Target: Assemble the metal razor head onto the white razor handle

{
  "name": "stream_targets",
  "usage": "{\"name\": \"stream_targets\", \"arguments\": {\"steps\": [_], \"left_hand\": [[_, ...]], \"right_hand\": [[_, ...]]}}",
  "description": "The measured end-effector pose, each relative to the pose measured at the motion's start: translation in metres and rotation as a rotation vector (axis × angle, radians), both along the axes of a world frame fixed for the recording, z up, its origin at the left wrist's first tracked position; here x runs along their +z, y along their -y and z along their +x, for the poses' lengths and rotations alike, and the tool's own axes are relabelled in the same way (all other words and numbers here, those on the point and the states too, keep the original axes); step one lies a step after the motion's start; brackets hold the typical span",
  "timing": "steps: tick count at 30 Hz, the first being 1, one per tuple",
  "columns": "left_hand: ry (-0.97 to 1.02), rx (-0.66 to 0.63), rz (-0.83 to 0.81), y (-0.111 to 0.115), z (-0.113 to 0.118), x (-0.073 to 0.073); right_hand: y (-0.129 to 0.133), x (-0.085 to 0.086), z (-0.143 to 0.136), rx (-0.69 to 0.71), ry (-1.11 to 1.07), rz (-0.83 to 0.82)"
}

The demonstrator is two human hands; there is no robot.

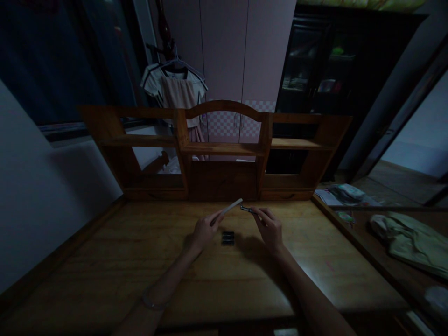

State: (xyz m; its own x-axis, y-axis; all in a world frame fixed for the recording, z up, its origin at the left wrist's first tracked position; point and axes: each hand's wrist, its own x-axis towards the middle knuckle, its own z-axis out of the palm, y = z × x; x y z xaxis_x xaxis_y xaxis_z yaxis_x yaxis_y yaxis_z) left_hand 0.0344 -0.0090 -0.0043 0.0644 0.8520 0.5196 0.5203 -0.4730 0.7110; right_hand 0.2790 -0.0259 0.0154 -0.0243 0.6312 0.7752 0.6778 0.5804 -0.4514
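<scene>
My left hand (206,230) is closed on a slim white stick-like object (232,205), which slants up to the right. My right hand (269,227) pinches a small dark, shiny tool (248,210) with a bent tip; its exact kind is too dim to make out. The tool's tip is close to the upper end of the white stick, and whether they touch I cannot tell. Between and below my hands, a small black case-like object (227,238) with several dark bars lies flat on the wooden table (140,261).
A wooden shelf unit (224,148) stands along the table's back edge. To the right, beyond the table's raised edge, lie a pale green cloth (413,240) and some papers (345,192). A white wall (52,186) borders the left side. Clothes (178,88) hang behind the shelf.
</scene>
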Motion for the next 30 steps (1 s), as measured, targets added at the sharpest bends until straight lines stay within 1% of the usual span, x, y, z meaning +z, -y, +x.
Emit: {"name": "stream_targets", "arguments": {"steps": [2,4,8,10,15,20,23,27,30], "left_hand": [[-0.003,0.028,0.004,-0.0004,-0.002,0.0012],[0.004,0.024,0.015,0.0004,-0.0034,0.0029],[0.016,-0.055,0.02,0.0039,0.0,0.0042],[0.02,-0.075,0.004,0.0045,0.0029,0.0031],[0.052,-0.034,-0.016,0.0017,0.0027,0.0005],[0.051,-0.02,0.008,0.0034,0.0002,0.0034],[0.054,-0.033,0.038,0.0068,0.0015,0.0058],[0.026,-0.097,0.026,0.0084,0.0021,0.0067],[0.029,-0.08,0.005,0.0063,0.0007,0.0057]], "right_hand": [[0.0008,0.0012,-0.0001,-0.012,-0.01,-0.006],[0.0012,0.0021,0.0,-0.019,-0.018,-0.015],[0.001,0.0025,0.0003,-0.007,-0.012,-0.008],[0.0008,0.002,0.0004,-0.007,-0.013,-0.009],[0.0011,0.0011,-0.0007,-0.01,-0.028,-0.048],[0.002,0.0043,-0.0021,-0.01,-0.053,-0.054],[0.003,0.007,-0.0023,-0.013,-0.055,-0.068],[0.0034,0.008,-0.0018,-0.027,-0.057,-0.076],[0.0025,0.0077,-0.0014,-0.025,-0.093,-0.056]]}}
